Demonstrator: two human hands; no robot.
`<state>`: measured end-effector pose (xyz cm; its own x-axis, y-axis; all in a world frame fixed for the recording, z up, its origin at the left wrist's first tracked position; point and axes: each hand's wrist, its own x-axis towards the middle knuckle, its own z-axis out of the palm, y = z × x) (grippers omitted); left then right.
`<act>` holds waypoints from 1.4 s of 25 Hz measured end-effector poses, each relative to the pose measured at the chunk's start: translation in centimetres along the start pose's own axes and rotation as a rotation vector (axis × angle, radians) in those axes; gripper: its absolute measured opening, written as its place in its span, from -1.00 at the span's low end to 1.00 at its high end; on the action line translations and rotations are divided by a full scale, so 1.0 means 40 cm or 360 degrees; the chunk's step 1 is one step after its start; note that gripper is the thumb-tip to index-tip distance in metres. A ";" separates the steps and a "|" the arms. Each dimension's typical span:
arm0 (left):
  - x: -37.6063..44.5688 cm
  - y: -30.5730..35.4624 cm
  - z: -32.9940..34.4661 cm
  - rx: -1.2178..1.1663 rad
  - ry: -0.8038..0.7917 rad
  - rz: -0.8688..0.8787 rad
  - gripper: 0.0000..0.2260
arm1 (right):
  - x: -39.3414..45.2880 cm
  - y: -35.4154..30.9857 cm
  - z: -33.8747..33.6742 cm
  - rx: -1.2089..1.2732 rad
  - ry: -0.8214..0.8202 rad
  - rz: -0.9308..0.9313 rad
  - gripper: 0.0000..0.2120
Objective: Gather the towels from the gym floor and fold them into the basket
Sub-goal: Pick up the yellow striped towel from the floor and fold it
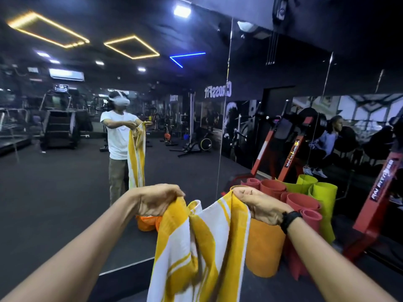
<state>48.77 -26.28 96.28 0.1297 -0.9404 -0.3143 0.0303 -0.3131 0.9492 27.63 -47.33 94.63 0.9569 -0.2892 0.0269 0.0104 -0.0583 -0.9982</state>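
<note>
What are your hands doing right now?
Left hand: fingers grip the towel.
Right hand: fingers grip the towel too.

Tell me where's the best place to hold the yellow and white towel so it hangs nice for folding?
Probably the top edge, one corner in each hand, taken from above. The left hand and right hand already pinch the striped towel there, and the cloth hangs down long below them. It sags and bunches in the middle, so pulling the corners farther apart should flatten it.
</note>
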 end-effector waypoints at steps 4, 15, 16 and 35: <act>0.050 -0.023 -0.007 0.0079 0.0940 0.0295 -0.69 | 0.040 0.037 -0.050 0.0032 0.1475 -0.0012 -0.67; 0.196 -0.062 0.137 -0.0346 0.1058 0.0652 -0.81 | 0.072 -0.030 0.150 -0.0279 0.0754 0.0342 -0.88; 0.206 -0.066 0.140 -0.0215 0.1112 0.0659 -0.81 | 0.075 -0.032 0.160 -0.0262 0.0726 0.0354 -0.87; 0.190 -0.038 0.115 0.0225 0.1072 0.1137 -0.95 | 0.064 0.020 0.034 -0.1226 0.0199 -0.0172 -0.71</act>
<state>45.16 -33.56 92.42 0.6093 -0.6561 0.4453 -0.3872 0.2439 0.8891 30.48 -46.81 93.84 0.9217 -0.3471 0.1730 -0.1465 -0.7247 -0.6733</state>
